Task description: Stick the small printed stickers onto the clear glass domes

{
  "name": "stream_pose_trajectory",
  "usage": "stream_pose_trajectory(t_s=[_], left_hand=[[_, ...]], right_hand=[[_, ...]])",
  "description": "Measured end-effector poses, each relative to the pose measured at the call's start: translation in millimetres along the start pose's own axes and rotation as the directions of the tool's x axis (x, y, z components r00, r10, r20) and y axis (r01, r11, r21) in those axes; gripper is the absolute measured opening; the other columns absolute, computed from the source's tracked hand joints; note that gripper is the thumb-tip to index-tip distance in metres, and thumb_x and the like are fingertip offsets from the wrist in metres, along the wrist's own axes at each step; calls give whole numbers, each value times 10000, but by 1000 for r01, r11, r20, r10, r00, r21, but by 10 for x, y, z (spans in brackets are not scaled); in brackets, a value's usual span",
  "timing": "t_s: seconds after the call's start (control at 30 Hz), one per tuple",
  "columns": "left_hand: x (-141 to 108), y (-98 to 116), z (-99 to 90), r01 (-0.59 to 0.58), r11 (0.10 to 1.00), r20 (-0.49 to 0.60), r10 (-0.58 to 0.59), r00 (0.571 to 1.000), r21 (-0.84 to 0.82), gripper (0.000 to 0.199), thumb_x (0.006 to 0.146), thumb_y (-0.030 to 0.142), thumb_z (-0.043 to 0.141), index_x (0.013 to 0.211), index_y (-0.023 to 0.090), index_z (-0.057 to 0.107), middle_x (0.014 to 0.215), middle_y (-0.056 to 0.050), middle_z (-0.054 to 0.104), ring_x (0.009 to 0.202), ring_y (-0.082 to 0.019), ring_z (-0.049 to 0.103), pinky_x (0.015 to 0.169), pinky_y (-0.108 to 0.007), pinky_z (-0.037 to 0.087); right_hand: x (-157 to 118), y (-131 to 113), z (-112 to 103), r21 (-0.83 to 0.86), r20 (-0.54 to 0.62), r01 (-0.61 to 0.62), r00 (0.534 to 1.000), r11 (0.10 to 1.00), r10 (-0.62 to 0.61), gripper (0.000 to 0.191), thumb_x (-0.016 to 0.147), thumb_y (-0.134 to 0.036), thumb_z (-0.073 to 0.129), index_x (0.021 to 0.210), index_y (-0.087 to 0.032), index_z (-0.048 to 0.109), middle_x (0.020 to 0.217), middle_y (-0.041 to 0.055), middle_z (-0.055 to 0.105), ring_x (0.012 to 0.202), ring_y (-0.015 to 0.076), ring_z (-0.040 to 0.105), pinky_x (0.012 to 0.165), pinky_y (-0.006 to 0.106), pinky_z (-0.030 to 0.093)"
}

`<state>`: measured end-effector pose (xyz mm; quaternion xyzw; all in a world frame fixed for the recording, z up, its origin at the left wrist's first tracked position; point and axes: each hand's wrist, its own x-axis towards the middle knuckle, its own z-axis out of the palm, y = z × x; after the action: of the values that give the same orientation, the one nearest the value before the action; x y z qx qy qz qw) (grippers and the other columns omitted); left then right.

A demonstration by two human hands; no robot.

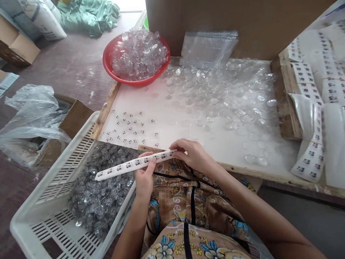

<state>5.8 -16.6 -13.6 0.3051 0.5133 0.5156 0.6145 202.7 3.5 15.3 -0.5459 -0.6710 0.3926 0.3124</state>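
Note:
A long white strip of panda stickers (128,165) stretches across in front of me, just over the near edge of the table. My left hand (145,176) grips its middle, thumb on top and fingers beneath. At the strip's right end, the thumb and forefinger of my right hand (190,155) pinch the tip by the last printed panda. Whether a single sticker is between those fingertips, I cannot tell. Several small panda prints (130,128) lie on the left part of the white tabletop (172,133).
Clear domed discs (212,100) cover much of the tabletop. A red bowl (136,83) heaped with them stands at the back left. A white crate (58,194) of printed pieces (105,190) sits below left. Sticker strips (309,158) lie right, past a wooden rail (288,104).

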Motion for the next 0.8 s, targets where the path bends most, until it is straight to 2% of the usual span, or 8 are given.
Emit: stream_pose_trajectory(t_s=[0.23,0.5,0.6,0.7,0.8], left_hand=[[-11,-24,-10,-18,999,-3,19,1000,26,309,773,341,788,1012,213,641,922,0,687,869,-162,694,824,-292,584],[3,-43,37,-10,1000,-43,9,999,-11,306,778,329,787,1019,212,639,923,0,701,885,-155,698,840,-277,577],[11,-34,40,-10,1000,-73,9,997,-14,301,779,331,784,1014,210,641,914,-1,696,862,-151,698,819,-272,579],[20,-39,20,-4,1000,-89,3,996,-8,308,773,334,790,1011,206,643,902,2,695,830,-145,697,800,-269,581],[28,-50,-6,-6,1000,-97,7,995,10,317,767,340,796,1007,198,645,878,4,692,802,-144,695,786,-270,584]], right_hand=[[-19,21,0,-29,-26,34,999,999,-35,140,877,-116,566,964,-183,653,918,47,666,810,153,600,719,264,452],[-72,7,93,-264,-49,120,989,957,-138,156,980,-174,449,933,-165,597,984,85,625,756,142,583,662,253,439],[-55,29,117,-253,-41,145,986,957,-161,150,984,-187,447,920,-167,581,999,90,621,751,141,576,654,251,437],[-9,42,113,-192,-31,133,990,972,-141,111,963,-163,476,984,-169,584,973,74,609,750,141,569,665,250,437],[28,32,105,-164,-6,126,992,978,-129,123,939,-123,486,963,-171,596,936,59,602,736,136,556,661,241,422]])
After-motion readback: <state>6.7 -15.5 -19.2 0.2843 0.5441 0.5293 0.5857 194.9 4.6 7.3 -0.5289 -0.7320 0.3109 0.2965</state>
